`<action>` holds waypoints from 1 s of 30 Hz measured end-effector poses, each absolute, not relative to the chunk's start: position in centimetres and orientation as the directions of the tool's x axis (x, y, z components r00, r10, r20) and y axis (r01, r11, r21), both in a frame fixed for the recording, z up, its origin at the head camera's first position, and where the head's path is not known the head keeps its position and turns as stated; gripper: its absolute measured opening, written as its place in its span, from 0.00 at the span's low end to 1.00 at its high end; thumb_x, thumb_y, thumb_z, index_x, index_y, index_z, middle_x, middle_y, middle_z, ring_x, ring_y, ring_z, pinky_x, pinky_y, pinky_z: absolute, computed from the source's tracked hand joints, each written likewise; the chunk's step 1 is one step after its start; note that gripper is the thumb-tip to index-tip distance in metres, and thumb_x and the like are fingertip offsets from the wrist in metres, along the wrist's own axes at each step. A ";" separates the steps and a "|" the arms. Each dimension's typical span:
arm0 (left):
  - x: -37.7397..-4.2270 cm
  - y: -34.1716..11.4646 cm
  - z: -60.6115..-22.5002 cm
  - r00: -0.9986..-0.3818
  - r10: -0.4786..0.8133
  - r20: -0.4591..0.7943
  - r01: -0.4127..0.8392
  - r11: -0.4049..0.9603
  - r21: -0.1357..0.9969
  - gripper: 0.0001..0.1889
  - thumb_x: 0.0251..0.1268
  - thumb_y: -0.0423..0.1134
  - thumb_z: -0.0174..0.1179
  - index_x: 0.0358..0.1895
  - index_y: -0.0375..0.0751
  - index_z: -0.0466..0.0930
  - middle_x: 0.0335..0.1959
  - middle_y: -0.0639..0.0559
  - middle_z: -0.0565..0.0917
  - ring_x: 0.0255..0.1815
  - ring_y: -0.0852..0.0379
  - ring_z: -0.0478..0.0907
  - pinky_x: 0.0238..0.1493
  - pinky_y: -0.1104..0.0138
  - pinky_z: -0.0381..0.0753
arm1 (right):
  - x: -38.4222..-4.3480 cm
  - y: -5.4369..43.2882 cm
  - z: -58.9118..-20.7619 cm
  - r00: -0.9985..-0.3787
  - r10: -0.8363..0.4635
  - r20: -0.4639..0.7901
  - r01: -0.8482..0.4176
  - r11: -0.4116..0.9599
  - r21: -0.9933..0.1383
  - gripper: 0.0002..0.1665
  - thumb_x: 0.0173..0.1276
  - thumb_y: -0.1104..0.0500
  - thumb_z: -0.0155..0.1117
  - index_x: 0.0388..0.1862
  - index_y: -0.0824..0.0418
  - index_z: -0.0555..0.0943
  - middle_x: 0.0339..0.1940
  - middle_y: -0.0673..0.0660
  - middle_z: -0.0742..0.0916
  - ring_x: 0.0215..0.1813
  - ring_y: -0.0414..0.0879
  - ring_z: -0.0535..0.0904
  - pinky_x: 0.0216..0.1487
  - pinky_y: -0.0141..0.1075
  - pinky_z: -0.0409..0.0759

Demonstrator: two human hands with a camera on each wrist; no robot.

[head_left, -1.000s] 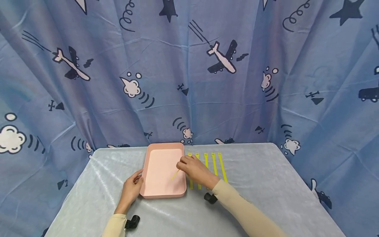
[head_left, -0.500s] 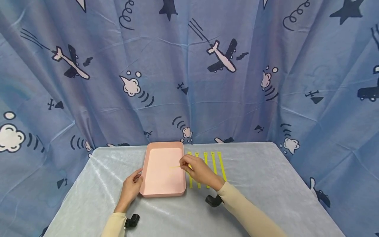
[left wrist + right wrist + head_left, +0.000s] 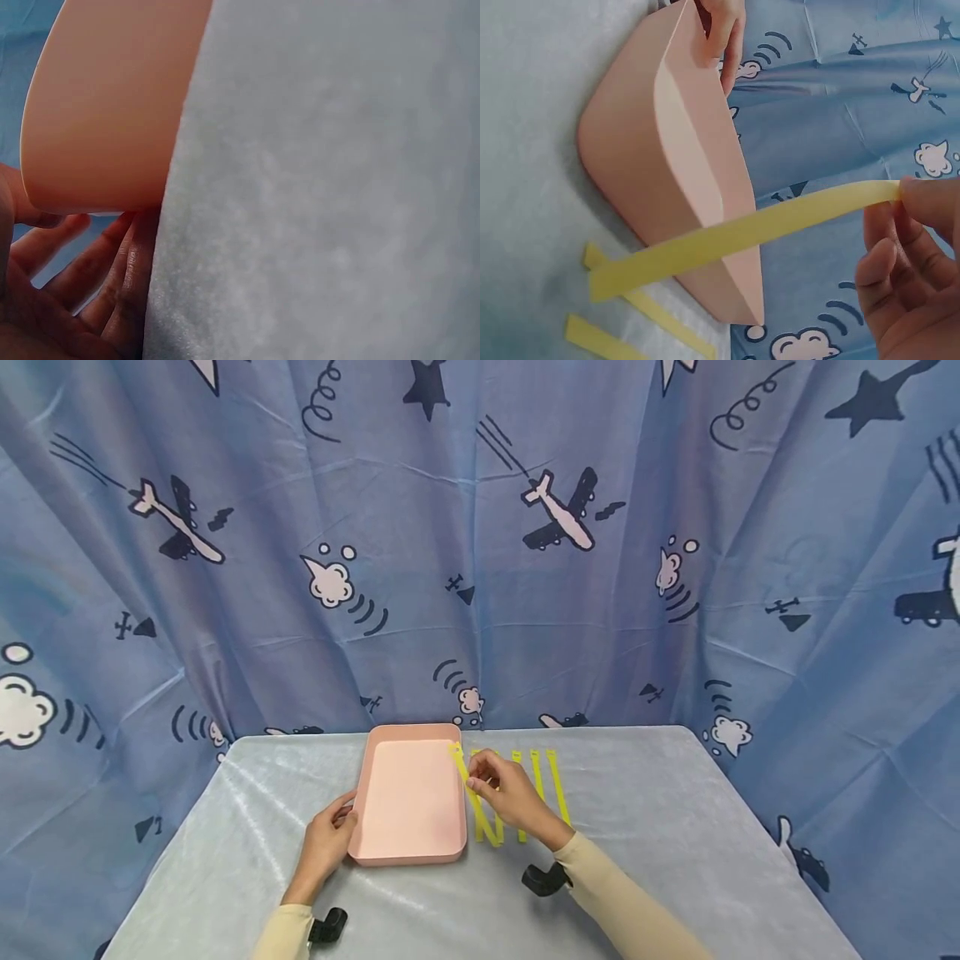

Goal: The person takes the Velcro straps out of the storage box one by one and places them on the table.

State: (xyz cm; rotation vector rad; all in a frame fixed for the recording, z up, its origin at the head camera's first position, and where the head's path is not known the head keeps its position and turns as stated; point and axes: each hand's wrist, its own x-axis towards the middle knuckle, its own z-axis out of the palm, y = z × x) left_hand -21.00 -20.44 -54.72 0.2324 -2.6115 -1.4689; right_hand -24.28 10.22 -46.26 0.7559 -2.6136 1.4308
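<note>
A yellow strap [image 3: 458, 762], flat with a wider slotted head, is pinched between thumb and index finger of my right hand [image 3: 513, 793]. In the head view it slants along the right rim of a shallow pink tray [image 3: 408, 793]. In the right wrist view this raised strap [image 3: 705, 244] crosses in front of the tray wall. My left hand [image 3: 326, 837] holds the tray's left side, the thumb at the rim and the fingers against the outer wall. Several similar straps [image 3: 557, 781] lie in a row right of the tray, partly hidden by my right hand.
The table [image 3: 645, 827] is covered with pale grey plush cloth. Its far edge meets a blue curtain [image 3: 420, 568] printed with planes and clouds. A small black camera [image 3: 545, 879] sits at my right wrist and another camera [image 3: 328, 927] at my left.
My right hand has drawn back slightly to the right. The pinched strap has swung from over the tray's inside to stand along its right rim. The left hand stays on the tray.
</note>
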 end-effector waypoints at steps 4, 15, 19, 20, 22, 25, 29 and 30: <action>-21.0 -20.5 -54.8 -0.980 -0.194 0.041 -0.064 0.506 0.860 0.22 0.73 0.37 0.52 0.69 0.43 0.72 0.56 0.36 0.83 0.54 0.44 0.82 0.52 0.55 0.81 | -24.3 10.5 -46.7 -0.907 -0.329 0.264 -0.387 0.402 -0.830 0.07 0.69 0.62 0.64 0.44 0.58 0.76 0.33 0.52 0.82 0.33 0.41 0.76 0.33 0.28 0.76; -21.2 -20.9 -54.8 -0.977 -0.202 0.063 -0.051 0.512 0.858 0.22 0.71 0.37 0.53 0.67 0.42 0.74 0.54 0.36 0.84 0.51 0.44 0.83 0.48 0.58 0.82 | -24.8 11.4 -47.6 -0.960 -0.169 0.222 -0.265 0.303 -0.915 0.09 0.69 0.66 0.63 0.47 0.61 0.79 0.36 0.57 0.83 0.34 0.41 0.79 0.36 0.31 0.81; -21.2 -20.9 -54.9 -0.979 -0.199 0.053 -0.057 0.511 0.858 0.22 0.72 0.37 0.53 0.68 0.42 0.73 0.55 0.36 0.83 0.52 0.44 0.83 0.49 0.58 0.82 | -24.8 12.1 -47.8 -0.974 -0.130 0.184 -0.214 0.287 -0.934 0.08 0.69 0.66 0.63 0.47 0.61 0.79 0.35 0.57 0.83 0.32 0.42 0.79 0.32 0.33 0.78; -21.2 -20.9 -55.0 -0.978 -0.200 0.052 -0.058 0.510 0.858 0.22 0.72 0.37 0.53 0.68 0.42 0.73 0.55 0.35 0.83 0.52 0.44 0.83 0.48 0.58 0.82 | -24.8 12.3 -47.8 -0.977 -0.123 0.173 -0.202 0.284 -0.937 0.08 0.70 0.65 0.62 0.47 0.61 0.79 0.35 0.57 0.83 0.32 0.43 0.79 0.31 0.32 0.78; -21.1 -20.9 -54.9 -0.978 -0.202 0.052 -0.060 0.510 0.858 0.22 0.72 0.37 0.53 0.68 0.42 0.73 0.55 0.35 0.83 0.52 0.44 0.83 0.48 0.58 0.82 | -24.9 12.6 -47.9 -0.984 -0.109 0.144 -0.169 0.275 -0.947 0.08 0.70 0.64 0.62 0.47 0.60 0.79 0.35 0.57 0.83 0.32 0.45 0.79 0.30 0.31 0.76; -21.1 -20.9 -55.0 -0.977 -0.207 0.048 -0.065 0.510 0.858 0.22 0.72 0.37 0.52 0.68 0.42 0.73 0.55 0.36 0.83 0.52 0.44 0.83 0.48 0.58 0.82 | -24.9 13.1 -48.1 -0.989 -0.094 0.111 -0.131 0.250 -0.959 0.08 0.70 0.64 0.62 0.48 0.61 0.78 0.35 0.57 0.82 0.34 0.49 0.78 0.31 0.30 0.75; -21.2 -20.8 -54.9 -0.978 -0.206 0.041 -0.071 0.506 0.859 0.22 0.73 0.38 0.52 0.68 0.43 0.73 0.55 0.36 0.83 0.53 0.44 0.83 0.51 0.56 0.81 | -25.2 13.8 -48.3 -0.992 -0.079 0.094 -0.110 0.223 -0.969 0.10 0.71 0.64 0.61 0.49 0.64 0.77 0.35 0.57 0.81 0.33 0.50 0.76 0.31 0.34 0.75; -21.2 -20.7 -54.9 -0.978 -0.206 0.039 -0.072 0.505 0.860 0.22 0.73 0.38 0.52 0.68 0.43 0.73 0.56 0.36 0.83 0.53 0.44 0.82 0.51 0.56 0.81 | -25.2 14.0 -48.3 -0.993 -0.076 0.091 -0.105 0.218 -0.970 0.10 0.71 0.64 0.61 0.49 0.64 0.77 0.35 0.56 0.81 0.32 0.50 0.75 0.32 0.35 0.75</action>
